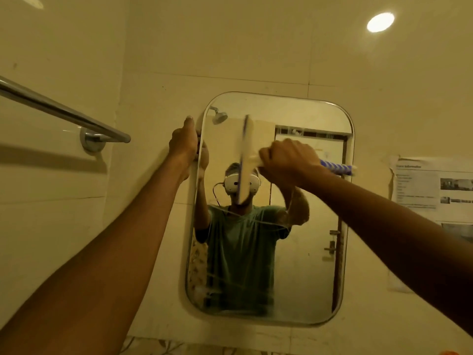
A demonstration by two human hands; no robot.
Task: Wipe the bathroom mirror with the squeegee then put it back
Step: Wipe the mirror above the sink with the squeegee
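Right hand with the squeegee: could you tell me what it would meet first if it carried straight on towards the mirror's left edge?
Probably the left hand, which grips the mirror at its upper left edge, ahead of the squeegee held by the right hand. Depth is unclear.

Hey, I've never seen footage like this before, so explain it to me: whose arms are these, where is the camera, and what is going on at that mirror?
There is no machine here. One wide-angle camera sits on a person's head, so the two arms reaching forward are that person's own.

They face a bathroom mirror with rounded corners, fixed to a pale tiled wall. The reflection shows the same person wearing a white headset.

The left hand grips the mirror's left edge near the top, probably to steady it. The right hand is closed around the handle of a squeegee, whose blade stands roughly upright against the upper glass; a blue and white striped end sticks out past the fist. It is motion-blurred. Faint streaks cross the lower glass.

A metal towel rail is mounted at left, and a printed paper notice is stuck to the wall at right.
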